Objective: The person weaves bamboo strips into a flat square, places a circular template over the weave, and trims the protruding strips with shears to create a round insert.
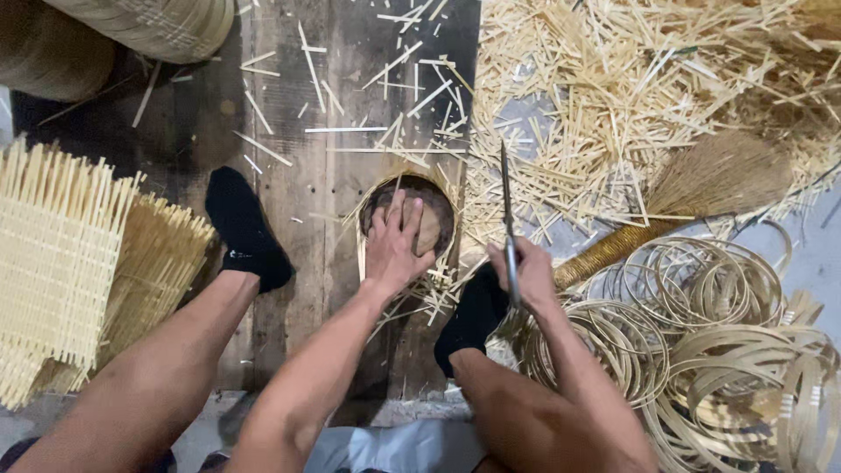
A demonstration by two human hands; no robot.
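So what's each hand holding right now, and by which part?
The right hand grips shears by the handle end, blades pointing away. The left hand holds nothing; it presses flat inside a small woven basket.

No packages, labels, signs or screens can be spotted anywhere here, just bare workshop stuff laid out all over.
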